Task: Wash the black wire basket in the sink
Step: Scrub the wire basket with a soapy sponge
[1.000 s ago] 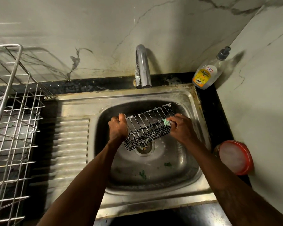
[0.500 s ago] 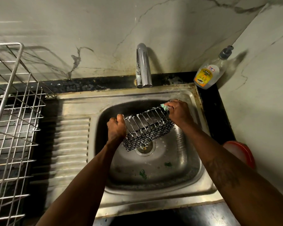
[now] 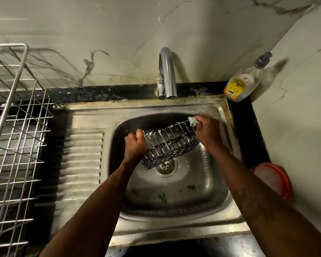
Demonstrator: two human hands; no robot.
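Observation:
The black wire basket (image 3: pixel 170 144) hangs tilted over the steel sink (image 3: pixel 183 186), streaked with white suds. My left hand (image 3: pixel 135 145) grips its left end with curled fingers. My right hand (image 3: pixel 205 129) pinches a small green scrubber (image 3: pixel 192 121) against the basket's upper right corner. The drain (image 3: pixel 165 165) shows just below the basket. No water runs from the faucet (image 3: pixel 166 73).
A metal dish rack (image 3: pixel 13 130) stands on the left, beside the ribbed drainboard (image 3: pixel 82 164). A soap bottle (image 3: pixel 243 80) leans in the back right corner. A red lid (image 3: pixel 274 179) lies on the black counter at right. Green scraps (image 3: pixel 162 196) lie in the basin.
My right hand has slid with the scrubber from the basket's right side up to its far right corner. The left hand keeps its grip, and the basket has barely shifted.

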